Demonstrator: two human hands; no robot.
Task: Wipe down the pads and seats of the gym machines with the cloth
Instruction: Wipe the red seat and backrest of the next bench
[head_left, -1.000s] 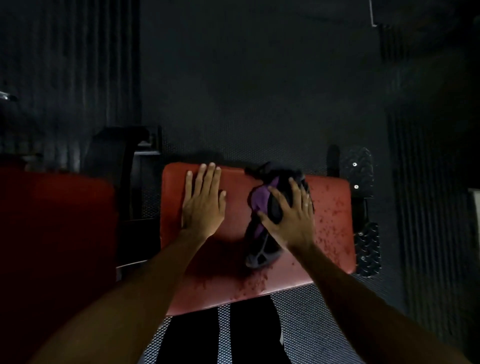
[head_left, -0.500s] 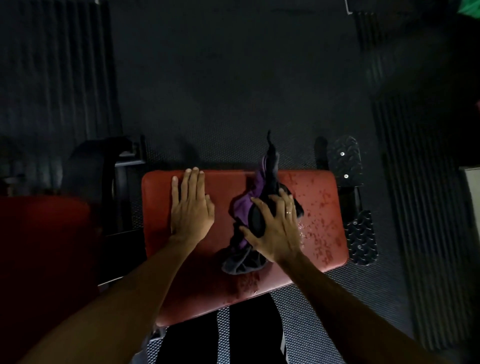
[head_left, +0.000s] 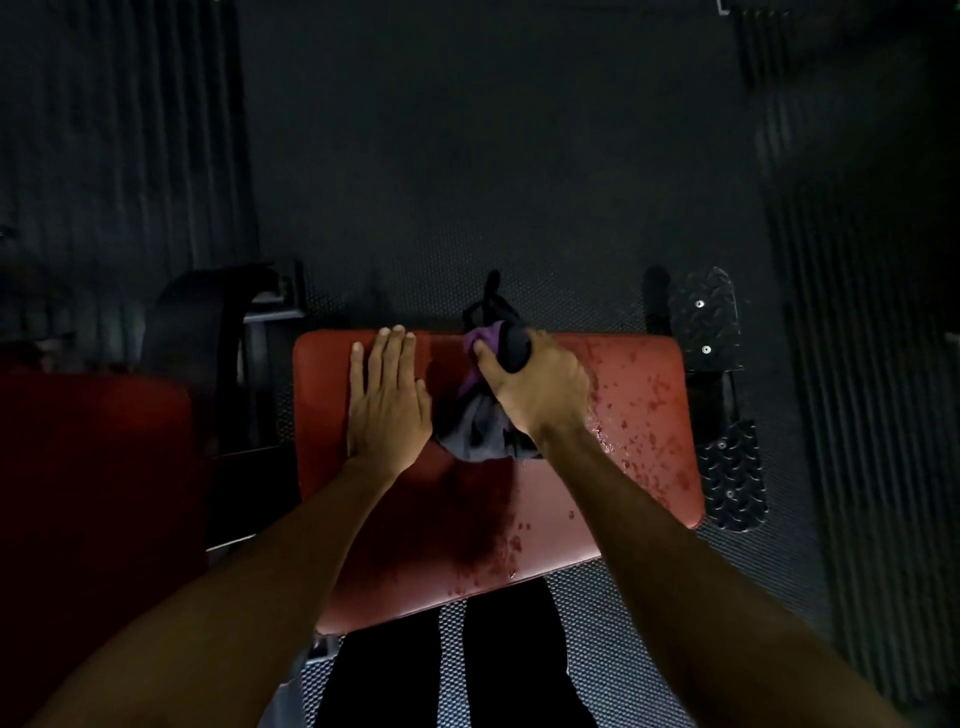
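Nearest the viewer, between the two forearms, dark trousers (head_left: 509, 670) were seen above a meshed floor mat (head_left: 597, 649). Just beyond them the red pad (head_left: 571, 519) of the bench was set crosswise. Its right part was speckled with droplets (head_left: 657, 389), and a darker damp patch was seen towards its near middle.

On the left half of the pad the left grip (head_left: 387, 400) was laid flat and released, with fingers straight and together and nothing held. Just to its right the right grip (head_left: 540, 389) was clenched round the cloth (head_left: 480, 436), which was bunched on the pad close to the far edge. A grey fold was spread below the wrist, purple and black folds were gathered at the thumb, and a dark tail was poked out past the far edge.

The cloth was judged light, limp and probably damp. It was judged best taken as a wad at its middle, so that loose ends would not be dragged. The pad was judged firm and smooth, and slick where wetted, so that steady downward pressure would be wanted.

Farther right, black treaded foot plates (head_left: 706, 312) were seen beside the pad. At the far left a second red pad (head_left: 93, 467) was only dimly made out.
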